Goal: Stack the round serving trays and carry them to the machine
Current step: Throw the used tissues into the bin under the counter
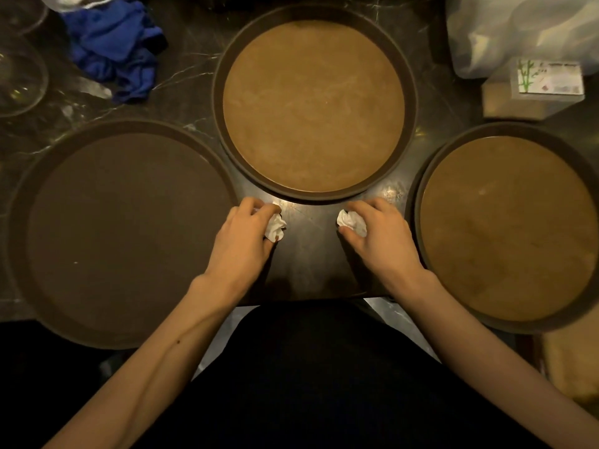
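Three round trays lie flat and unstacked on a dark marbled tabletop (308,254): dark tray (123,234) at left, tan-lined centre tray (312,105) at top middle, tan-lined right tray (509,228) at right. None touch, narrow gaps between rims. Machine not in frame

Left hand (246,234) clenched on a crumpled white tissue (275,226) just beside the dark tray's rim. Right hand (379,234) clenched on a second tissue wad (351,223), near the right tray's rim. Both sit in the bare patch below the centre tray

Clutter: blue cloth (116,53) bunched upper left, glassware (19,79) at left edge, white plastic bag (518,30) upper right, labelled box (534,92) under it, close to the right tray's top rim

Glassware and bag cut off by the frame; box label text unreadable. Dark tray's lower rim overhangs the near tabletop edge, right tray's lower rim seems to as well. Person's dark clothing fills bottom middle. Only open room is the strip between the hands
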`<state>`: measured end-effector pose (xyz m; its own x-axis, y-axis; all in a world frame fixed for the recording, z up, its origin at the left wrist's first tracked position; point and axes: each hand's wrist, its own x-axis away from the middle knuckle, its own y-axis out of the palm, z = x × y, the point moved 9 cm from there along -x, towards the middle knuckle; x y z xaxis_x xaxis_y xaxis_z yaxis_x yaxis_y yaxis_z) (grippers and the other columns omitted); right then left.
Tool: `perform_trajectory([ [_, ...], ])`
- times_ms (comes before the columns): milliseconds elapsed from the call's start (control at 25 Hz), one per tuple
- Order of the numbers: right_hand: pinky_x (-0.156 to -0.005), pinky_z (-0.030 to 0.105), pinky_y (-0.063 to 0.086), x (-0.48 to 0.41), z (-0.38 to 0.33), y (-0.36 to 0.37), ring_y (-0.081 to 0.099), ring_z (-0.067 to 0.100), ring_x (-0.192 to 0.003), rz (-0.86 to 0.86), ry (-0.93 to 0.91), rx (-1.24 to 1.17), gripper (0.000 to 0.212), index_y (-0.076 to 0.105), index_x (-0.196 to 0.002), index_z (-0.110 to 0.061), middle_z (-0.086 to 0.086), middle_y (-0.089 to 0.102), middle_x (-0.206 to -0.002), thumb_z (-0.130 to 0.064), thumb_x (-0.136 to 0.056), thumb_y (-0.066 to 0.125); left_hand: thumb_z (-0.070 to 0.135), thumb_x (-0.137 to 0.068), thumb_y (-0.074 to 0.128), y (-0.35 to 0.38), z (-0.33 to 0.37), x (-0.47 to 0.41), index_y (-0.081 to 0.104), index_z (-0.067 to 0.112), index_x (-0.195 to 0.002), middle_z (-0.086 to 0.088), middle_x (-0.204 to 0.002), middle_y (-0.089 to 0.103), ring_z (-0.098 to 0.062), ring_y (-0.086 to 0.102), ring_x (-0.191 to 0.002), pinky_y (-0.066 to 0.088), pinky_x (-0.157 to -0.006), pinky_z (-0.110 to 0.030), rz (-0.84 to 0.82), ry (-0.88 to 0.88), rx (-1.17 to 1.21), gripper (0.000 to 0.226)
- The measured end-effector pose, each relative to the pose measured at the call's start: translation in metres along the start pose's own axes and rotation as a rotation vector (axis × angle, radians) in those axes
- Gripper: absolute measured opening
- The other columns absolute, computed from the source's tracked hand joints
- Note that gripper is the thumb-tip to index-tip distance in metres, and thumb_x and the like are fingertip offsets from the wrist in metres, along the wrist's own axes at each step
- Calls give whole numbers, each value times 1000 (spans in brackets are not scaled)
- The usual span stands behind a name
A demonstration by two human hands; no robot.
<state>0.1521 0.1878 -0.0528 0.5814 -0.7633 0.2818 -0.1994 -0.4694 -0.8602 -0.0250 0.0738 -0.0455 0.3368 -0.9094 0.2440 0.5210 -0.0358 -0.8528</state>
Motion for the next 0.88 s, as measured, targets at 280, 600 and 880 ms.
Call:
perform_trajectory([
  [280,-69,37,44,-4,-7,-3,59,32,-93,-14,-21,50,23,60,-109,-16,9,62,-100,-25,-89,65,17,-85,65,-1,5,-6,58,20,-115,-7,-109,54,-31,56,-93,43,-72,-38,-53,34,-12,31],
  [600,-75,32,47,24,-11,-31,61,20,-91,179,-14,-151,19,64,-108,-16,4,66,-101,-18,-89,67,20,-84,69,-16,15,16,63,21,-110,0,-103,59,-21,59,-89,41,-71,-30,51,101,174,27],
  [880,-72,39,51,71,-19,-35,61,15,-83,324,82,-230,18,64,-98,-16,-1,67,-92,-23,-84,73,29,-84,70,-5,31,40,63,25,-110,7,-100,56,-15,57,-85,49,-70,-33,1,217,266,27],
])
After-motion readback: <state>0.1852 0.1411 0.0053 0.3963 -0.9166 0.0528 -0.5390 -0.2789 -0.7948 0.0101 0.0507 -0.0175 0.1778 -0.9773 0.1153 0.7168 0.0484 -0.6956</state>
